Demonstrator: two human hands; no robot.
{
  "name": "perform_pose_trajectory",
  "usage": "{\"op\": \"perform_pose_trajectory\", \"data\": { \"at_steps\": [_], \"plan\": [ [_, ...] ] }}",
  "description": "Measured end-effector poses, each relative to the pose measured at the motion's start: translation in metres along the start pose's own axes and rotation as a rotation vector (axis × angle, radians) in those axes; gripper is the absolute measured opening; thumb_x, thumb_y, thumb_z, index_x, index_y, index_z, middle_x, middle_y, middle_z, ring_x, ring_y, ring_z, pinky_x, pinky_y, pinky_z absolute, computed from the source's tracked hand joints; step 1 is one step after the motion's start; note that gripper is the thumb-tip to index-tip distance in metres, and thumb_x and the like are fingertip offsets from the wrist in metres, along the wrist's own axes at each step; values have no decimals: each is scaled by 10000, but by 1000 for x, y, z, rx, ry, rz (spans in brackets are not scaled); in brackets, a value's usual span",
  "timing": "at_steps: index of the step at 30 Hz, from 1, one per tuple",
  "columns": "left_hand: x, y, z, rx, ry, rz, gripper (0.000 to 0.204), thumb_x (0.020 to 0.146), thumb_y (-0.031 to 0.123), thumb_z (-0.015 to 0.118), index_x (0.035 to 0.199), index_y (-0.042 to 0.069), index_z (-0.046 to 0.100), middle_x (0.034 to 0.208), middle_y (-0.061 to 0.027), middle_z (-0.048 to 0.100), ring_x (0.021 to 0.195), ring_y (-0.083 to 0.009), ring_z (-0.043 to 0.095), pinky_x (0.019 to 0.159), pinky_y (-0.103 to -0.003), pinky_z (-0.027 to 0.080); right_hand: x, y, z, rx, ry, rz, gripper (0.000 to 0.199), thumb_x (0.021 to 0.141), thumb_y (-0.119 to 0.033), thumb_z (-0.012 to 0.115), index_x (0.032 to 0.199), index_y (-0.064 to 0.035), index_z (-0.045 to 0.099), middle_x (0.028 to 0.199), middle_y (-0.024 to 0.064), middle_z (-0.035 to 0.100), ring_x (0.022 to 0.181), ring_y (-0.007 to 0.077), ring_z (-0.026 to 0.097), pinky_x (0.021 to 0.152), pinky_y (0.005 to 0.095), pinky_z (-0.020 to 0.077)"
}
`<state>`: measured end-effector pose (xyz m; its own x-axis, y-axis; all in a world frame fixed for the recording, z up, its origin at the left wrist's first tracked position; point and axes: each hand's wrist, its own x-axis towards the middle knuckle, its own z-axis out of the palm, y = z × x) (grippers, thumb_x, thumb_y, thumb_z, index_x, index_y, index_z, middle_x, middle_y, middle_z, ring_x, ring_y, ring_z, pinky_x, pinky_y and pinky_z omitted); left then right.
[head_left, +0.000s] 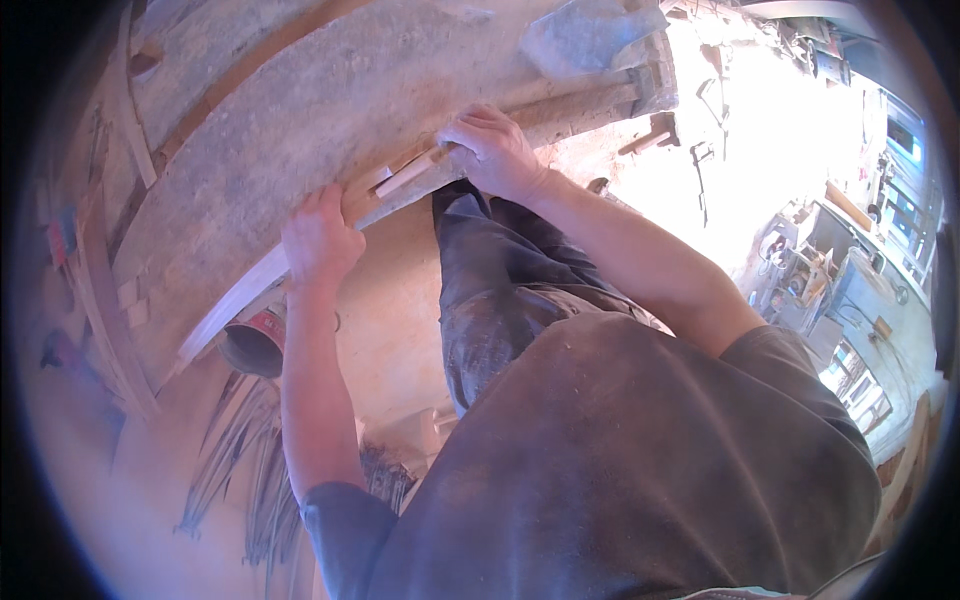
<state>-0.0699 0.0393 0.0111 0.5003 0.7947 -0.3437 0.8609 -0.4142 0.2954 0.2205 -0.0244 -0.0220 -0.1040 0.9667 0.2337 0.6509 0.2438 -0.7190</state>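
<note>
Two hands, left hand (320, 235) and right hand (495, 150), each grip one wooden strip (405, 180)

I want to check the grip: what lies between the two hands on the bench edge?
In the head view, short pale wooden strips span from the left hand to the right hand.

Under the workbench edge a dark round can with a red band (255, 340) sat tucked in the shade, and below it a sheaf of thin pale strips (245, 450) fanned across the dusty floor (385, 290). A blue cloth (580, 35) was bunched at the bench's far corner. Off to the right stood cluttered machines and shelving (850, 300), washed out by glare.
</note>
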Motion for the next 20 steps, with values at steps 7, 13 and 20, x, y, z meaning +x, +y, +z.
{"op": "perform_pose_trajectory", "data": {
  "at_steps": [7, 13, 20],
  "plan": [
    [0, 2, 7, 106, 78, -17, 396, 748, 254, 858, 1073, 98, 696, 983, -140, 739, 921, -384, 722, 780, -507, 580, 5, 13, 2, -173, -63, -177, 268, 747, -67, 722, 1004, -127, 677, 881, 9, 697, 937, 256, 662, 868, 396, 540],
    [3, -1, 11, 152, 111, -48, 421, 719, 304, 879, 1054, 116, 704, 952, -129, 746, 896, -374, 727, 778, -503, 582, 17, 9, 16, -228, -115, -217, 255, 818, -112, 746, 1051, -97, 645, 967, 54, 661, 997, 278, 644, 895, 403, 523],
    [6, -6, 15, 160, 152, 1, 425, 712, 331, 878, 1044, 125, 714, 973, -127, 753, 905, -365, 731, 786, -498, 584, 11, 3, 14, -357, -295, -97, 254, 856, -175, 771, 1058, -119, 628, 1085, 76, 640, 1128, 284, 592, 960, 434, 496]
  ]
}}
